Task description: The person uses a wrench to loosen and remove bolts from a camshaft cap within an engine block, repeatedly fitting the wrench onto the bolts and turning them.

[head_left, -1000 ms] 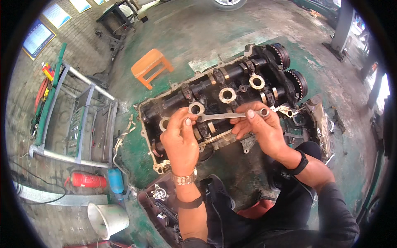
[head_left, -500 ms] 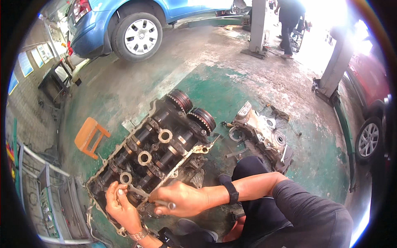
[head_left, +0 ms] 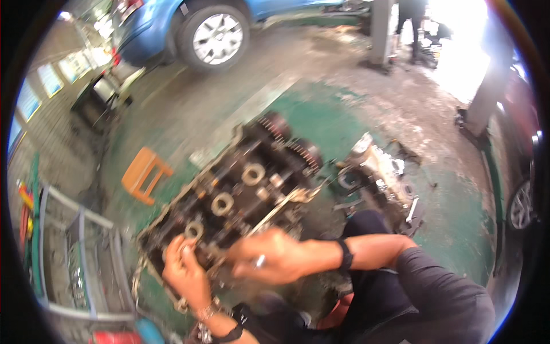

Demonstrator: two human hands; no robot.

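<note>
Floor (head_left: 450, 206): green paint, worn to grey concrete toward the upper frame.
Engine (head_left: 238, 186): centre, cams uppermost.
Right hand (head_left: 281, 255): curled around a wrench (head_left: 259, 262), its bright end showing at lower centre.
Left hand (head_left: 186, 275): fingers bunched by the engine; blur hides any grip.
Room: blue car (head_left: 150, 31) upper left, orange stool (head_left: 136, 173) left, grey post (head_left: 380, 31) upper right.
</note>
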